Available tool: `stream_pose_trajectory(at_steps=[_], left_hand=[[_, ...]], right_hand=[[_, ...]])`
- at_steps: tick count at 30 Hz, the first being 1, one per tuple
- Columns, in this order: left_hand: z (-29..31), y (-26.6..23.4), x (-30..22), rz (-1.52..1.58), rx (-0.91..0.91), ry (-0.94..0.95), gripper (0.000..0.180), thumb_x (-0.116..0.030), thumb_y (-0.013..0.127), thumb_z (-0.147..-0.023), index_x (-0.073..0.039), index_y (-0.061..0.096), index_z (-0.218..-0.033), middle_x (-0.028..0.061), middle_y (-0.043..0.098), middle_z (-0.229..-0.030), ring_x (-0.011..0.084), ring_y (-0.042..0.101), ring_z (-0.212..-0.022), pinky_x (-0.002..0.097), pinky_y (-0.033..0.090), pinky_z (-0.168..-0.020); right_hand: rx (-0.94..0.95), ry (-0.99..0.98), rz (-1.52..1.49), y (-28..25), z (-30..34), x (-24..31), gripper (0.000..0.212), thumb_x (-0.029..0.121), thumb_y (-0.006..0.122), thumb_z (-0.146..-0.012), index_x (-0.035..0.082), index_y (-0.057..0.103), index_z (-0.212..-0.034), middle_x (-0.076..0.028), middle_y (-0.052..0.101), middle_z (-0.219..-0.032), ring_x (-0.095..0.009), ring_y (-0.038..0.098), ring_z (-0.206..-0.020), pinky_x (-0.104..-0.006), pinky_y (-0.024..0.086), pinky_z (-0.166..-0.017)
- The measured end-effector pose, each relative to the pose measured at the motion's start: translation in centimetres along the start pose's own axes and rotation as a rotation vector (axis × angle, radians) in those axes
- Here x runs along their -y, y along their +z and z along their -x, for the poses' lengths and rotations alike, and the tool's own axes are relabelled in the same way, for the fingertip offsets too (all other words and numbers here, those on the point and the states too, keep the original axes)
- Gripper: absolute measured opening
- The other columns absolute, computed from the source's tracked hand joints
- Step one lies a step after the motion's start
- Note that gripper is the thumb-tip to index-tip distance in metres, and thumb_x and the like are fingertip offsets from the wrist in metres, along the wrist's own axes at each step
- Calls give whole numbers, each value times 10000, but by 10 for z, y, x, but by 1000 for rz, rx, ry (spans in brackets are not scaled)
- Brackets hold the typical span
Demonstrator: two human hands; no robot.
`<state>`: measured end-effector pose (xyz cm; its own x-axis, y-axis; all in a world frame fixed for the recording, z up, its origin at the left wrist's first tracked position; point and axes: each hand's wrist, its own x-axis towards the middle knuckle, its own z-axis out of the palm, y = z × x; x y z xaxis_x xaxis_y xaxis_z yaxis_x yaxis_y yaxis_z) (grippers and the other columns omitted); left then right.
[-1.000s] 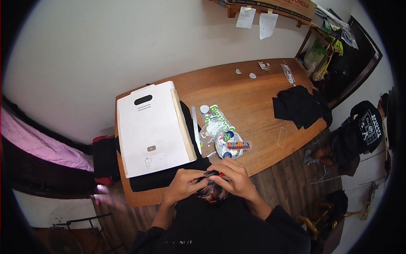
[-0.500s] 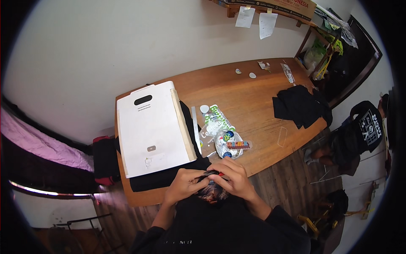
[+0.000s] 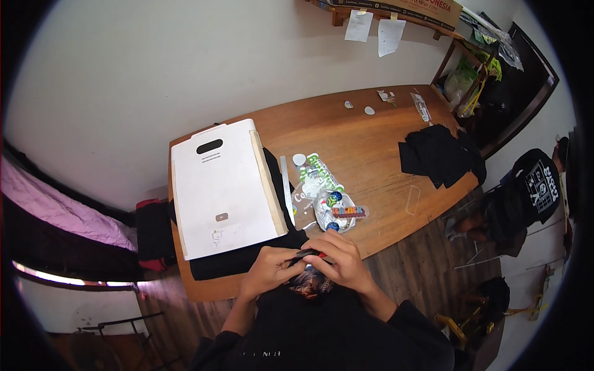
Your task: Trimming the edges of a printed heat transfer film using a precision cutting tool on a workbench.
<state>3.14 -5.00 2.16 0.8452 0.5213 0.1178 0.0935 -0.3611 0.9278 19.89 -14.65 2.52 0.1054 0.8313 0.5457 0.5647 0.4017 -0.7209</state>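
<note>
Close to my chest, at the table's front edge, both hands meet with bent fingers. My left hand (image 3: pixel 270 268) is closed on one end of a small black-and-red thing (image 3: pixel 307 253). The fingers of my right hand (image 3: pixel 341 255) pinch its other end. Its kind is hard to make out, since the fingers cover much of it. Just below the hands shows a dark, shiny picture print (image 3: pixel 309 282) in orange and brown; whether it is held or lies on my black shirt, I cannot tell.
A white board (image 3: pixel 226 191) lies over black cloth on the wooden table (image 3: pixel 365 148). Beside it are a ruler (image 3: pixel 286 185), printed transfer sheets (image 3: pixel 318 173) and a colourful sticker (image 3: pixel 349 211). A folded black garment (image 3: pixel 440 154) lies at right. Another person (image 3: pixel 532 185) sits beyond.
Almost nothing differs. The picture print below my hands has shifted slightly; both hands keep their place and their hold.
</note>
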Motion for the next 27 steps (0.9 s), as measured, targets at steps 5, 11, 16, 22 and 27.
stream_pose_trajectory(at_steps=[5, 11, 16, 22, 27], left_hand=[[0, 1, 3, -10, 7, 34, 175, -90, 679, -784, 0, 670, -933, 100, 490, -549, 114, 407, -438, 268, 318, -425], [1, 0, 4, -16, 9, 39, 181, -91, 685, -782, 5, 666, -935, 103, 483, -549, 118, 402, -440, 270, 317, -426], [0, 1, 5, -29, 1, 45, 184, -101, 679, -799, -7, 675, -957, 91, 482, -535, 95, 394, -437, 263, 310, -422], [-3, -3, -1, 13, -58, -40, 185, -146, 658, -849, -22, 693, -982, 34, 497, -493, 43, 369, -401, 220, 289, -389], [-5, -1, -4, 172, -71, -145, 186, -138, 650, -865, 7, 690, -974, -26, 494, -488, 7, 403, -409, 188, 294, -381]], right_hand=[[10, 8, 10, 1, 2, -1, 196, 73, 713, -745, -19, 632, -898, -102, 615, -811, -235, 566, -688, -311, 439, -596], [15, 28, -10, 2, 0, 2, 184, 71, 709, -752, -16, 633, -896, -103, 615, -814, -232, 571, -694, -312, 440, -600], [0, 39, -28, 0, -1, -1, 201, 88, 704, -766, -11, 633, -925, -111, 614, -821, -249, 580, -717, -312, 455, -626], [-153, 287, -214, -29, -1, -14, 264, 61, 639, -821, -13, 603, -1072, -105, 601, -913, -182, 576, -826, -283, 451, -734], [-348, 293, -357, -29, 8, -43, 253, 110, 588, -894, -17, 555, -1111, -73, 575, -950, -144, 568, -874, -238, 436, -801]])
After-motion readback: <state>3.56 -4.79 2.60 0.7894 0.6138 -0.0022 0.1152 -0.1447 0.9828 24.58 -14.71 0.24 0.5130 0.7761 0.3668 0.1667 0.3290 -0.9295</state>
